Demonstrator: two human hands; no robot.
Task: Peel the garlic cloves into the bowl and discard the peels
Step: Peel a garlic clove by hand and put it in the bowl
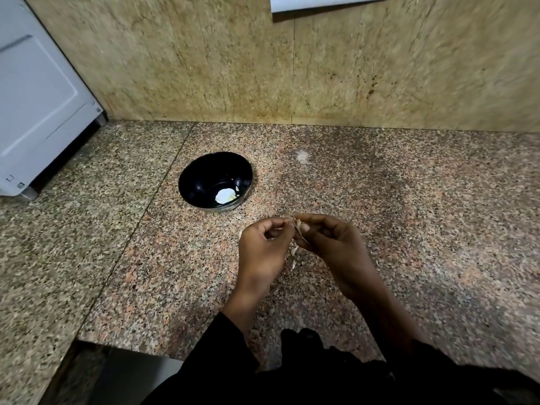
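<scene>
A black bowl [187,182] stands on the granite counter [409,214], with a white peeled garlic piece [224,195] at its bottom. Just in front of the bowl my two hands meet above the counter. My left hand [264,252] and my right hand [336,249] both pinch one garlic clove [298,227] between fingertips and thumbs. A thin strip of pale peel [294,252] hangs down from the clove between the hands. Most of the clove is hidden by my fingers.
A white appliance [38,106] stands at the counter's back left. A tiled wall [292,59] closes the back. The counter's front edge steps inward at the lower left [117,346]. A pale smudge [302,156] marks the counter behind the bowl.
</scene>
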